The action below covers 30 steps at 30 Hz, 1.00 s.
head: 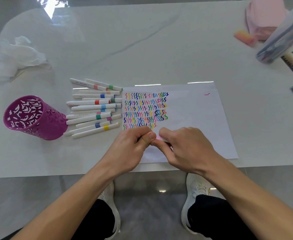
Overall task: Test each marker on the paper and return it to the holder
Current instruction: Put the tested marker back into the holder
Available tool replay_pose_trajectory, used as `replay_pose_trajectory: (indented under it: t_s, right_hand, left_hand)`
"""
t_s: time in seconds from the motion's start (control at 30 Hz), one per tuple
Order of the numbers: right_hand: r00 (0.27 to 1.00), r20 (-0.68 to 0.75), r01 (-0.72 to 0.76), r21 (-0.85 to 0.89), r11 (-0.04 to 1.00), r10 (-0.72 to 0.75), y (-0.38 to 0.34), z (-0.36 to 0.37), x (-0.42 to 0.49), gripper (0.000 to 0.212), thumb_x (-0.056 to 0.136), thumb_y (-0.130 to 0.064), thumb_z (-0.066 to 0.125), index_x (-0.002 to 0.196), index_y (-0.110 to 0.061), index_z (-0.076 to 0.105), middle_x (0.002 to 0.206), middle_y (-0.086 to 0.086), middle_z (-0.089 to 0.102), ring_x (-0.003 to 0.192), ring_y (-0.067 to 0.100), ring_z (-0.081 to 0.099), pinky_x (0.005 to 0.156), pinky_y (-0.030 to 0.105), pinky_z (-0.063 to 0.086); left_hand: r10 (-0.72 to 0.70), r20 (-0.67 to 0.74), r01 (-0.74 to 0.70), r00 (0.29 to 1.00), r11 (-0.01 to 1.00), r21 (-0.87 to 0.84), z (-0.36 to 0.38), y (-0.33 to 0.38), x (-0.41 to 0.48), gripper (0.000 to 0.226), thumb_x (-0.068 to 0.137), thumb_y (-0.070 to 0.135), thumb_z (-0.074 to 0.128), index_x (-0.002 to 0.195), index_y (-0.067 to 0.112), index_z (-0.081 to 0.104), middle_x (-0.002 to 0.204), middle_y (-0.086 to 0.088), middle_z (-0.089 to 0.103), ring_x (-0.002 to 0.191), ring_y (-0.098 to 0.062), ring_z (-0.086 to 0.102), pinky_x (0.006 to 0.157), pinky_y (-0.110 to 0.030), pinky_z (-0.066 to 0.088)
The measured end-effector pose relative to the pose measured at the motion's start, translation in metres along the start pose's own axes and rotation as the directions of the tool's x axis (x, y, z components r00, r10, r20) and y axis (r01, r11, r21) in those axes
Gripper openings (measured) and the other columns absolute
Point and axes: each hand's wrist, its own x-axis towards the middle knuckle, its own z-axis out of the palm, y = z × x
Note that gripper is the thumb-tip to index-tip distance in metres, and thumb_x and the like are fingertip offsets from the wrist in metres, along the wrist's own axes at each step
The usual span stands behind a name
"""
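Shoes, white, and black trousers: mine, below the table edge. Left hand: fingers curled, pinching one end of the pink-banded marker. Right hand: fingers curled, gripping its other end. Marker mostly hidden between my hands, held over the near part of the paper. Paper: rows of coloured squiggles on its left half. Loose markers: white-barrelled pile, just left of paper. Holder: purple, cut-out pattern, just beside the pile's left ends.
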Motion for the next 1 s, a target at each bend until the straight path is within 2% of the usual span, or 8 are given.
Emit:
replay_pose_trajectory:
  t_s: [0.17,0.4,0.6,0.77,0.93,1.0]
  right_hand:
    - [1.0,-0.01,-0.012,-0.002,1.0,0.012,-0.001,-0.002,-0.001,0.039,0.1,-0.055,0.038,0.075,-0.026,0.031,0.048,-0.008,0.032,0.041,0.024,0.032,0.041,0.028,0.028]
    - [0.999,0.015,-0.044,0.003,0.999,0.044,-0.002,0.001,-0.001,0.039,0.099,-0.057,0.036,0.075,-0.026,0.031,0.048,-0.007,0.031,0.042,0.025,0.033,0.042,0.029,0.03]
    - [0.997,-0.022,-0.072,0.015,0.997,0.072,-0.001,-0.001,0.001,0.044,0.098,-0.06,0.042,0.071,-0.027,0.031,0.046,-0.007,0.027,0.043,0.024,0.03,0.043,0.028,0.027]
    - [0.991,-0.025,-0.128,0.058,0.99,0.129,0.006,-0.014,0.006,0.052,0.096,-0.068,0.04,0.068,-0.025,0.035,0.043,-0.007,0.026,0.042,0.023,0.031,0.044,0.028,0.024]
    - [0.984,0.021,-0.178,0.107,0.978,0.177,0.016,-0.022,0.009,0.048,0.098,-0.066,0.036,0.071,-0.026,0.036,0.046,-0.01,0.032,0.043,0.018,0.035,0.047,0.03,0.025]
    - [0.982,0.026,-0.189,0.114,0.975,0.187,0.019,-0.023,0.009,0.049,0.096,-0.066,0.033,0.073,-0.024,0.039,0.048,-0.009,0.035,0.045,0.023,0.039,0.048,0.032,0.027]
  left_hand:
    - [0.0,-0.005,0.0,1.0,1.0,-0.012,0.001,0.0,0.0,0.04,0.104,0.024,0.05,0.064,0.03,0.048,0.057,0.01,0.046,0.056,-0.008,0.041,0.053,-0.022,0.031]
    - [-0.025,-0.013,0.025,1.0,0.999,-0.032,0.002,-0.002,0.0,0.039,0.104,0.024,0.049,0.065,0.026,0.049,0.058,0.003,0.047,0.055,-0.01,0.041,0.056,-0.036,0.038]
    - [-0.044,-0.036,0.041,0.998,0.996,-0.073,0.0,0.0,0.0,0.033,0.104,0.024,0.049,0.074,0.015,0.058,0.06,-0.002,0.052,0.054,-0.009,0.045,0.054,-0.027,0.039]
    - [-0.049,-0.051,0.04,0.997,0.987,-0.157,-0.006,-0.002,0.001,0.027,0.104,0.024,0.05,0.082,0.019,0.064,0.061,0.001,0.054,0.056,-0.011,0.05,0.054,-0.022,0.043]
    - [-0.101,-0.071,0.088,0.992,0.982,-0.169,-0.003,-0.007,0.003,0.028,0.105,0.025,0.048,0.084,0.019,0.066,0.061,0.005,0.052,0.056,-0.013,0.049,0.056,-0.028,0.042]
    - [-0.107,-0.078,0.092,0.991,0.981,-0.173,-0.003,-0.009,0.005,0.028,0.105,0.026,0.048,0.084,0.019,0.066,0.06,0.007,0.051,0.057,-0.013,0.048,0.056,-0.03,0.042]
